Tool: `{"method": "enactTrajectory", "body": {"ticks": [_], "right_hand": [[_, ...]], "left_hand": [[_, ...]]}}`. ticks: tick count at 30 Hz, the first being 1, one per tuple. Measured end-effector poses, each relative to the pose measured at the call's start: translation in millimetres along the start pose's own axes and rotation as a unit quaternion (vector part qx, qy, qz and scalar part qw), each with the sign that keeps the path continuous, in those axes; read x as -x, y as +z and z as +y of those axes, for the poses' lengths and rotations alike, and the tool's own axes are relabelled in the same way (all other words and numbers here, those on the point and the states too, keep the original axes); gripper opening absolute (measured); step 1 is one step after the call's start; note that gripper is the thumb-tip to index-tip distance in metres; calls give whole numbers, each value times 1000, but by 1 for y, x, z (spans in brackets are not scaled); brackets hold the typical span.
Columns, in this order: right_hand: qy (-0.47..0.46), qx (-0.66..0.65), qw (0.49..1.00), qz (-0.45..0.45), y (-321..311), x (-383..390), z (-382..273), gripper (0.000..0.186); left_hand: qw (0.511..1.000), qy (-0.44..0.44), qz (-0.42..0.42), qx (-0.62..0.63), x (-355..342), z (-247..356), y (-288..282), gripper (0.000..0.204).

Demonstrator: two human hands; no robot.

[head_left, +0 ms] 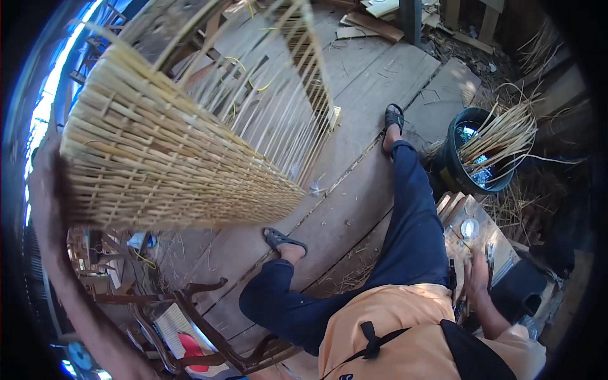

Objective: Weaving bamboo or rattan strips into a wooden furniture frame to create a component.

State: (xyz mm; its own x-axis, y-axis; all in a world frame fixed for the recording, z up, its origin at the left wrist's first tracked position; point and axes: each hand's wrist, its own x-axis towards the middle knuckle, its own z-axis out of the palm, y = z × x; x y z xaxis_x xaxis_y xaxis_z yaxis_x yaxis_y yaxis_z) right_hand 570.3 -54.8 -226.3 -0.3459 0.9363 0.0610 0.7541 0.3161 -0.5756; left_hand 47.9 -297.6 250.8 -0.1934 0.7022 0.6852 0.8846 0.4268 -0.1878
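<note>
A large woven rattan piece [171,158] rises tilted on my left, with close weave on its near side and bare parallel strands beyond. My left hand [49,174], smeared by motion, grips its left edge; the fingers are partly hidden. Low on my right side, my right hand [478,272] is closed over a wooden board [487,228]. A small dark tool seems to lie beside its fingers, but what they hold is unclear. On that board, just ahead of the hand, sits a small round white thing [469,228].
A dark bucket [453,158] holds water and a bundle of rattan strips [500,136] at the right. A carved wooden chair frame [196,316] with something red on it stands at the lower left. Wood offcuts [373,25] lie at the back; loose fibres litter the plank floor [354,177].
</note>
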Motion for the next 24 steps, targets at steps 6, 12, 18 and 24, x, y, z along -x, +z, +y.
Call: {"method": "enactTrajectory", "body": {"ticks": [6, 12, 18, 24], "right_hand": [[-162, -446, 857, 203, -43, -145, -184, 47], [-68, -782, 595, 173, -67, -189, -305, 53], [-84, -809, 563, 145, -20, -148, -270, 54], [-4, -788, 597, 152, -2, -169, -184, 55]], "left_hand": [[995, -76, 46, 48, 38, 50, 8, 61], [990, 108, 58, -65, 141, 44, 44, 75], [991, -63, -112, -39, 246, 77, 110, 44], [613, -585, -391, 359, 334, 22, 211, 75]]}}
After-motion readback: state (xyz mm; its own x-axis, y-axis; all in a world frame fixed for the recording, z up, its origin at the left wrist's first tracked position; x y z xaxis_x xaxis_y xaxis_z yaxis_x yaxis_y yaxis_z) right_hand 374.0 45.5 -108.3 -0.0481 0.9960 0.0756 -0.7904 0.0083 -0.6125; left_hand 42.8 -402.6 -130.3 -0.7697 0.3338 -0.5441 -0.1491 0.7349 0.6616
